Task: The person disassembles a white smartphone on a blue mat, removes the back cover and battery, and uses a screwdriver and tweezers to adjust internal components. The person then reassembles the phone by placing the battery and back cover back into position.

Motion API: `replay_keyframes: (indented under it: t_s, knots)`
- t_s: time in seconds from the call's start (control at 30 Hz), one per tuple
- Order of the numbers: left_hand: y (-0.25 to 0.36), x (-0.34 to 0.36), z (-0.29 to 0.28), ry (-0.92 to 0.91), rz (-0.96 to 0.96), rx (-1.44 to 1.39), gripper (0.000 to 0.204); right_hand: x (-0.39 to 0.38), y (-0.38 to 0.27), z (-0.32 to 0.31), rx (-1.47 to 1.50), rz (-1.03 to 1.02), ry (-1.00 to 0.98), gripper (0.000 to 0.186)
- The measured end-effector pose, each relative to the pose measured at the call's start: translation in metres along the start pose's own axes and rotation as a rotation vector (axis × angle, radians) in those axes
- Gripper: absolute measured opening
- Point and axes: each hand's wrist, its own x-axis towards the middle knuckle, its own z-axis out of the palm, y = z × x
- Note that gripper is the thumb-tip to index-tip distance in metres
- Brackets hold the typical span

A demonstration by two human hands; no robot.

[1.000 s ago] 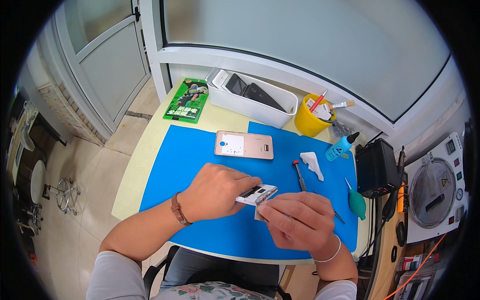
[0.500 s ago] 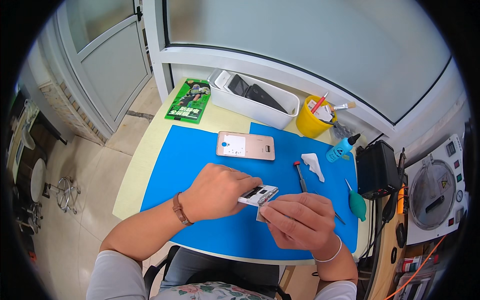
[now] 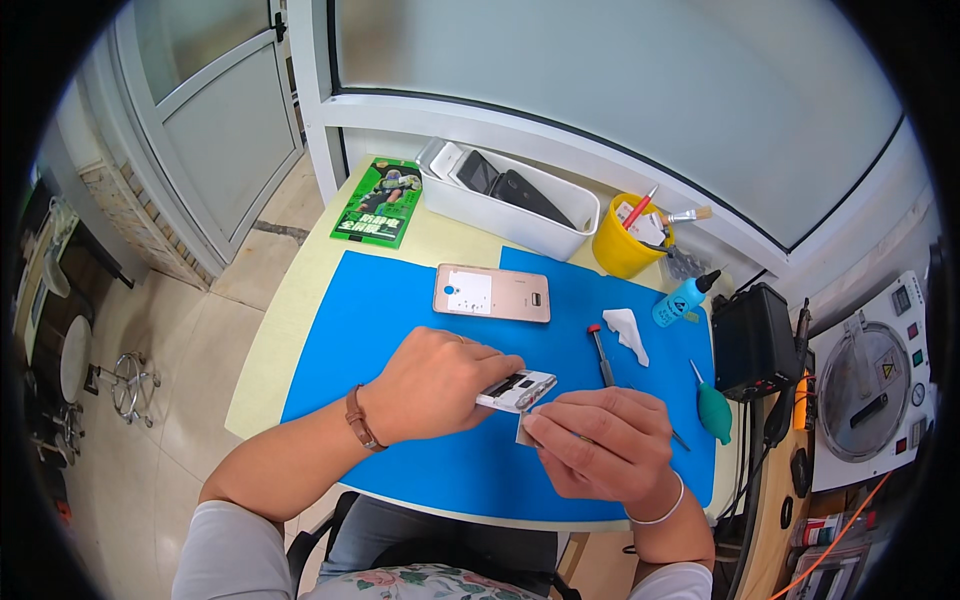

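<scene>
My left hand [image 3: 440, 375] grips an opened phone [image 3: 516, 391], tilted on edge with its white and black inner side facing up. Its far end is covered by my fingers. In a pinch between thumb and fingers, my right hand [image 3: 605, 440] holds a thin flat greyish piece [image 3: 524, 432] at the phone's lower right corner. Whether the piece touches the phone edge I cannot tell. Beyond my hands, a gold phone back cover [image 3: 515, 291] lies on the blue mat [image 3: 350, 330], inner or outer face unclear.
On the mat's right lie a red-tipped screwdriver [image 3: 601, 352], a crumpled white tissue [image 3: 626, 335], a blue bottle [image 3: 680, 300] and a green air blower [image 3: 714, 410]. Behind stand a white bin [image 3: 530, 228] of phones, a yellow tool cup [image 3: 617, 250] and a green packet [image 3: 378, 203].
The thin piece in my right hand has shifted very slightly to the right at the phone's corner. My left hand and the phone have stayed in place.
</scene>
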Motion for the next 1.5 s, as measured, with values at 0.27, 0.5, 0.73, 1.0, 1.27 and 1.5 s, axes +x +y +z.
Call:
replay_keyframes:
  t_s: [0.27,0.5,0.73,1.0,1.27,1.5]
  knots:
    - [0.0001,-0.0009,0.0010,0.016,0.004,-0.001,0.042,0.0032,-0.0020,-0.0029,0.006,0.000,-0.024,0.021]
    - [-0.0001,-0.0006,0.0007,0.009,0.008,-0.001,0.041,0.0025,-0.0024,-0.0019,0.003,-0.003,-0.025,0.022]
    - [0.0000,-0.0010,0.0008,0.023,0.015,-0.004,0.040,0.0038,-0.0029,-0.0034,0.000,0.003,-0.033,0.021]
    - [0.0005,-0.0001,-0.0001,0.022,0.016,-0.013,0.039,0.0019,-0.0023,-0.0005,-0.014,-0.006,-0.013,0.024]
    - [-0.0013,-0.0003,-0.0002,0.013,0.009,-0.027,0.041,0.0015,-0.0016,0.0003,0.002,0.006,-0.013,0.022]
    - [-0.0016,-0.0001,-0.0012,0.024,0.020,-0.029,0.041,0.0032,-0.0017,0.0019,0.036,0.047,0.011,0.019]
